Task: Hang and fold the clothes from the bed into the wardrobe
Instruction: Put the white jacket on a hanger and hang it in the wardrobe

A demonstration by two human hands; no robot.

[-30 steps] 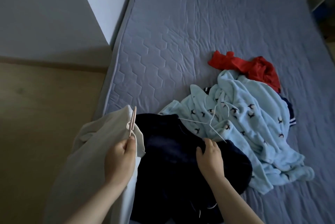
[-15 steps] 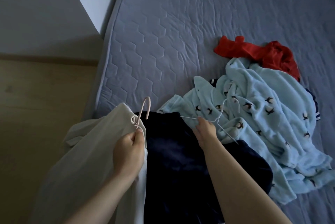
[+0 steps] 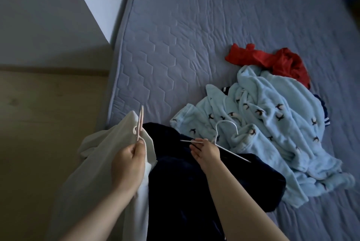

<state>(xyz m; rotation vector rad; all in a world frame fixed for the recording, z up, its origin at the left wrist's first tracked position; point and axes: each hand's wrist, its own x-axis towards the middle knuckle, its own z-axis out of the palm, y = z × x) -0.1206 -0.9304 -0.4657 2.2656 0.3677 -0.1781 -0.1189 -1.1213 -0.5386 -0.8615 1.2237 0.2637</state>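
Head camera view, looking down at a bed (image 3: 194,36) with a quilted grey-blue cover. Taking the dark navy garment (image 3: 204,178) at the bed's near edge as the landmark: the left hand (image 3: 129,164), just left of it, is closed in a pinch on the neck of a pink hanger (image 3: 140,123) that carries a white garment (image 3: 93,172), which drapes off the bed's side. The right hand (image 3: 206,152) rests on the navy garment's far edge, fingers curled around a white wire hanger (image 3: 220,139), its hook pointing away. Just beyond and right of the navy garment lies a crumpled pale blue fleece robe (image 3: 272,123) with small dark birds; a red garment (image 3: 272,61) lies beyond that. The step appears to be fitting this hanger into the navy garment. To do it well, find the neckline first, slide one arm in at a time, and keep the white garment lifted clear.
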